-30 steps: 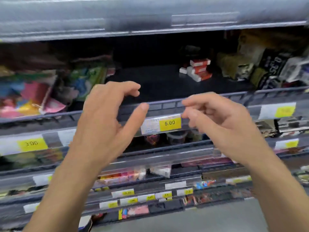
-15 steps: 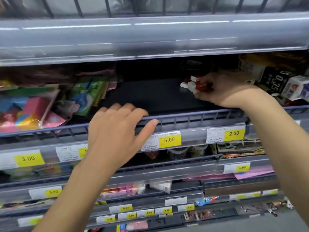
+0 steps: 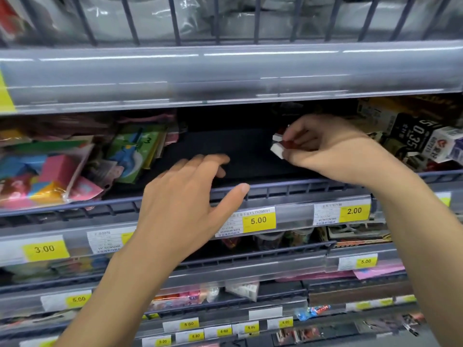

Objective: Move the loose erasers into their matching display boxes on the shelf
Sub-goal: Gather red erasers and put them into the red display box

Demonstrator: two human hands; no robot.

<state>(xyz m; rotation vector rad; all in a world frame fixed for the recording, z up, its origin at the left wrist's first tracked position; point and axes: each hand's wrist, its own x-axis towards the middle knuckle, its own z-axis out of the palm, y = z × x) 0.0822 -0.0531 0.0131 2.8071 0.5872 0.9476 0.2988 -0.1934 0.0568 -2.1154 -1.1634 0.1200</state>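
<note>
In the head view, right of centre, small white erasers with red sleeves (image 3: 280, 145) are pinched in the right hand (image 3: 333, 149), its grip curled around them, probably for carrying to a matching box. The left hand (image 3: 185, 204), fingers relaxed and holding nothing, is rested on the dark wire shelf rail (image 3: 300, 187), seemingly for support.

Erasers (image 3: 278, 146) on shelf (image 3: 225, 156) middle, packets (image 3: 50, 176) at left, boxes (image 3: 426, 141) at right, price rail (image 3: 295, 216) in front.

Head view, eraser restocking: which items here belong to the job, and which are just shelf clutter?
Job:
- red-and-white erasers, gripped by the right hand
- left hand, resting on the shelf rail

Clutter:
- colourful paper packs
- green card pack
- black 0.35 box
- price tags
</note>
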